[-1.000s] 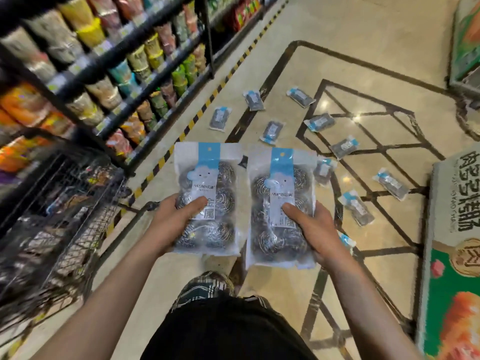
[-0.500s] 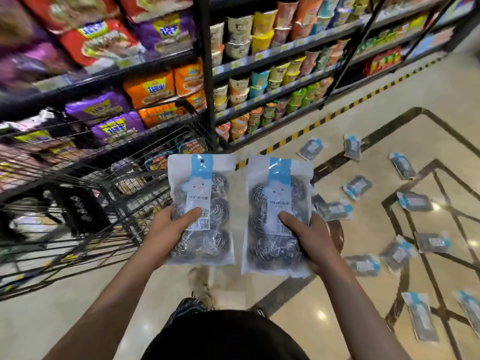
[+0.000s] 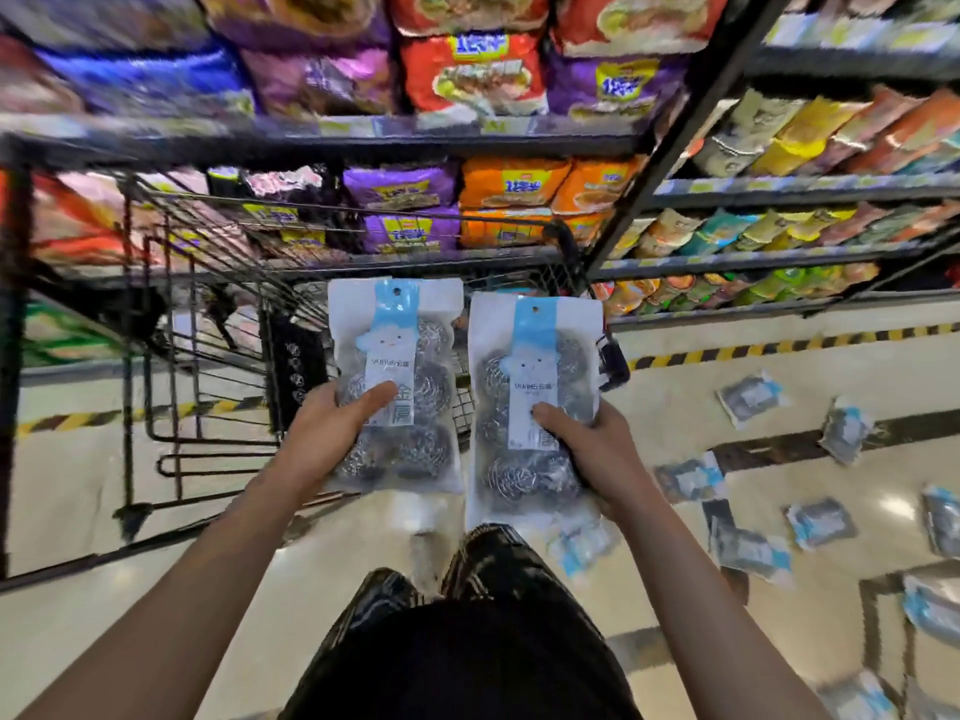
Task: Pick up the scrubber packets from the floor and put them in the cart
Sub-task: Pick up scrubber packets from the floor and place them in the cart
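My left hand (image 3: 332,433) grips a clear scrubber packet (image 3: 397,350) with a blue header and steel-wool balls inside, thumb across its label. My right hand (image 3: 592,449) grips a second, matching packet (image 3: 535,376) the same way. Both packets stand upright side by side in front of the black wire cart (image 3: 218,283), whose basket lies just beyond and to the left of them. Several more packets lie scattered on the floor to the right, among them one (image 3: 748,397) near the striped line and another (image 3: 821,522) further right.
Tall black shelves (image 3: 670,142) full of noodle bags and cup noodles stand directly behind the cart. A yellow-black striped line (image 3: 779,345) runs along the shelf base. My dark shorts and a patterned shoe (image 3: 493,558) fill the bottom middle. The floor is glossy beige tile.
My view has swung left from the open floor to the cart and shelves. Both hands kept hold of their packets, which now stand in front of the cart basket.
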{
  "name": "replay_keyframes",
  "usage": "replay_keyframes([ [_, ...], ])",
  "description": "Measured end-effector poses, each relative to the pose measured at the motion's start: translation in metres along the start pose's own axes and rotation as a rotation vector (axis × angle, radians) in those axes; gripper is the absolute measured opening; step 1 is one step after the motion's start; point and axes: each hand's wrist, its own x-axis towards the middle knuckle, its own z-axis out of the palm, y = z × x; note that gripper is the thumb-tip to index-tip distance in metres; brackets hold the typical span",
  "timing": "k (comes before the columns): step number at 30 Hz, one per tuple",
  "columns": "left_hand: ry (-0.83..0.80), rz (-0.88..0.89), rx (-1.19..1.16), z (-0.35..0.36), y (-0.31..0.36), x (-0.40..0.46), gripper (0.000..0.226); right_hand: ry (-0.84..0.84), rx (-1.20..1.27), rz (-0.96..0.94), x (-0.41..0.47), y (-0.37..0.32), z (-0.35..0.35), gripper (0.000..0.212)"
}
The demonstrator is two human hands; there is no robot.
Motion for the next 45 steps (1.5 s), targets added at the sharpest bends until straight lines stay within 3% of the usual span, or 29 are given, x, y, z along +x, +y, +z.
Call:
replay_keyframes([
  [7,0.139,-0.062,-0.044,-0.013,0.005,0.050,0.021,-0.128,-0.090,0.034,0.103,-0.023,0.035,0.037],
  [13,0.248,-0.144,-0.107,-0.010,0.002,0.101,0.037,-0.202,-0.148,0.094,0.189,-0.026,0.046,0.045],
  [18,0.281,-0.184,-0.097,-0.002,-0.021,0.145,0.036,-0.236,-0.189,0.128,0.244,-0.011,0.063,0.027],
  [20,0.287,-0.218,-0.087,-0.001,-0.036,0.165,0.037,-0.228,-0.214,0.157,0.267,0.004,0.073,0.028],
  [22,0.289,-0.274,-0.091,0.000,-0.057,0.186,0.050,-0.210,-0.251,0.175,0.289,0.024,0.085,0.042],
  [24,0.294,-0.339,-0.089,0.000,-0.080,0.207,0.047,-0.199,-0.290,0.199,0.309,0.047,0.097,0.055],
  [29,0.316,-0.450,-0.087,0.006,-0.144,0.259,0.037,-0.170,-0.397,0.217,0.353,0.112,0.118,0.022],
  [31,0.348,-0.459,-0.089,0.013,-0.171,0.278,0.019,-0.145,-0.423,0.220,0.365,0.139,0.124,0.026],
  [33,0.347,-0.474,-0.050,0.017,-0.199,0.293,0.015,-0.113,-0.433,0.248,0.374,0.164,0.128,0.046],
  [39,0.249,-0.460,0.085,0.023,-0.250,0.299,0.010,-0.090,-0.528,0.285,0.381,0.207,0.130,0.045],
  [45,0.353,-0.487,0.294,0.032,-0.258,0.300,0.069,0.031,-0.710,0.340,0.375,0.209,0.132,0.059],
])
